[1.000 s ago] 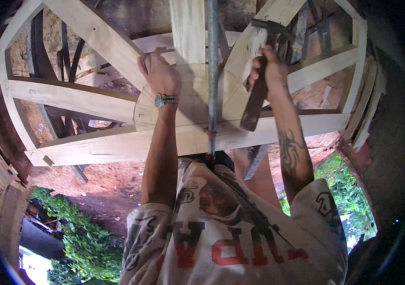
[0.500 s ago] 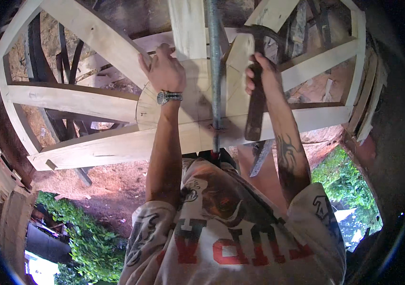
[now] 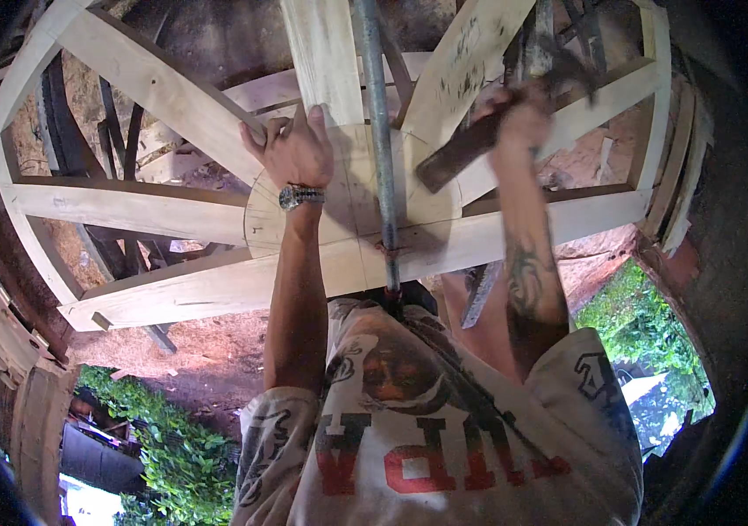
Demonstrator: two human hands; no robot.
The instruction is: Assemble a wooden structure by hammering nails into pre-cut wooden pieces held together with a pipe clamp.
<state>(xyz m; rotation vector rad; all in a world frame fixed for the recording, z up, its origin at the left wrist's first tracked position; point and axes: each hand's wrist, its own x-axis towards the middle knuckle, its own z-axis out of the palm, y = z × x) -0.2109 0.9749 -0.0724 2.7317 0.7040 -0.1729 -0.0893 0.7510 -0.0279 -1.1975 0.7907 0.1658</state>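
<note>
My right hand (image 3: pixel 523 127) is closed round the dark wooden handle of a hammer (image 3: pixel 457 159). Its blurred dark head is lifted up and to the right, and the handle's butt points down-left over the hub. Fingers apart and partly bent, my left hand (image 3: pixel 291 153) rests at the inner end of a slanting pale spoke (image 3: pixel 163 88), by the upper left of the round wooden hub (image 3: pixel 348 197). Several spokes meet at this hub inside a large wheel-like wooden frame. An upright spoke (image 3: pixel 326 61) stands just beyond my left hand.
A grey metal pipe (image 3: pixel 380 131) passes in front of the hub toward my waist. A long pale board (image 3: pixel 444 238) crosses the near side of the frame. Dark timbers (image 3: pixel 63 131) lie behind the spokes. Green plants (image 3: pixel 172 438) grow at the lower left.
The hammer has swung up and to the right, its handle turning from upright to slanted. My left hand has shifted slightly down and left, and the view has moved a little.
</note>
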